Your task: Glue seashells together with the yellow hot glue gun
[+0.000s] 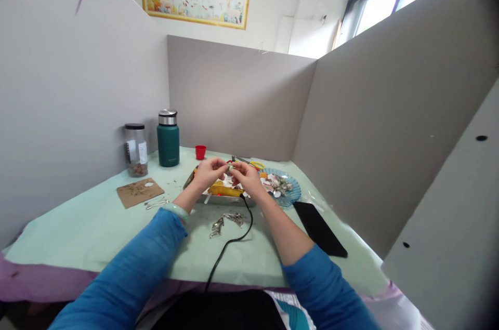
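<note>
My left hand [210, 171] and my right hand [246, 176] meet above a metal tray [249, 202]. Between their pinched fingertips sits a small pale greenish piece [230, 167], too small to name exactly. Below the hands, a yellow glue gun [226, 191] lies in the tray, and its black cord [234, 240] runs to the near table edge. Several loose silver metal clips [234, 218] lie in front of the tray. Right of my right hand is a blue scalloped plate [295, 190] bearing small flower-like pieces [278, 183]. My fingers partly hide the tray's contents.
At the left stand a green flask [168, 144] and a clear jar [134, 150] with a black lid. A brown card [136, 194] lies before them. A red cup [200, 152] is at the back; a black flat object [320, 228] lies right. Grey partitions [241, 96] enclose the table.
</note>
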`<state>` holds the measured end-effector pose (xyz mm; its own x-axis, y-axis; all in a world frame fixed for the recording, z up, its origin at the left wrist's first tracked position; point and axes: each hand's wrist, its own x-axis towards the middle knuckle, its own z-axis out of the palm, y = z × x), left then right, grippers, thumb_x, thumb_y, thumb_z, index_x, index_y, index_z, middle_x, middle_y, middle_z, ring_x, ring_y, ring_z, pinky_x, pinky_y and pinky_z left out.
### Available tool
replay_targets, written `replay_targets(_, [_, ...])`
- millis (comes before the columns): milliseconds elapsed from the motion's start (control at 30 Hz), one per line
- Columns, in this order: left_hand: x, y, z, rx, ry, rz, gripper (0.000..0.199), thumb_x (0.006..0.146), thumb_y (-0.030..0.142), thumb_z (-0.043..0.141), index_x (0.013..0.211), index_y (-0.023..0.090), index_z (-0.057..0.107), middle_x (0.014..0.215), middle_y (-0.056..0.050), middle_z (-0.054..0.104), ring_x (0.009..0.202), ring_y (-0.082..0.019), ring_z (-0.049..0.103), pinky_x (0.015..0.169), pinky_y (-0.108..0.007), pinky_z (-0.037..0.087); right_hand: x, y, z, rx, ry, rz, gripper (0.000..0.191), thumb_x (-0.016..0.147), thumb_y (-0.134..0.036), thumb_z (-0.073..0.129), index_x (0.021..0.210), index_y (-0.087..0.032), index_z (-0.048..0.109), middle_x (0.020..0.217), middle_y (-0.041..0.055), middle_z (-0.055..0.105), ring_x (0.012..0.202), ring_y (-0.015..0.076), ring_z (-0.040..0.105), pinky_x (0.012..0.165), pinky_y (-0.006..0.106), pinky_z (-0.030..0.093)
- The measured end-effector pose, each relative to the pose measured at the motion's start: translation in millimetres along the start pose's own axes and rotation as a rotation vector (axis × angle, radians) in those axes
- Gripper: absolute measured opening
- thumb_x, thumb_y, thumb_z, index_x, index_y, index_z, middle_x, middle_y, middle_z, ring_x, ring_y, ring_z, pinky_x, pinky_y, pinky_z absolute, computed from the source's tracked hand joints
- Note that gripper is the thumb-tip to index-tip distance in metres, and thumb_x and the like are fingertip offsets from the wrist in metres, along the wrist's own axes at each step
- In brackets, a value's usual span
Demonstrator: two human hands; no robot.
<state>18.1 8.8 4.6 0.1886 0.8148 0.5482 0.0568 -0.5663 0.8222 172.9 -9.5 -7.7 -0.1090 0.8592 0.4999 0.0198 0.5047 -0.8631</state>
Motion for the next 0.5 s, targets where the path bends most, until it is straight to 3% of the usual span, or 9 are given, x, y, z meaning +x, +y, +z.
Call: replay_targets(500, [0.3, -3.6, 0.4, 0.132, -0.010, 0.084, 0.019, 0.070, 0.035, 0.063, 0.072, 0.016, 0.058, 0.060, 0.001, 0.060, 0.050, -0.011, 0.057, 0.049, -0.022, 0.046, 0.0, 5.3, -0.5, -0.190, 0.047, -0.113, 0.024, 0.072, -0.033, 0.061, 0.090, -0.019, 0.055, 0.065, -0.0025, 0.058, 0.053, 0.0105, 0.054, 0.051, 0.023, 0.047])
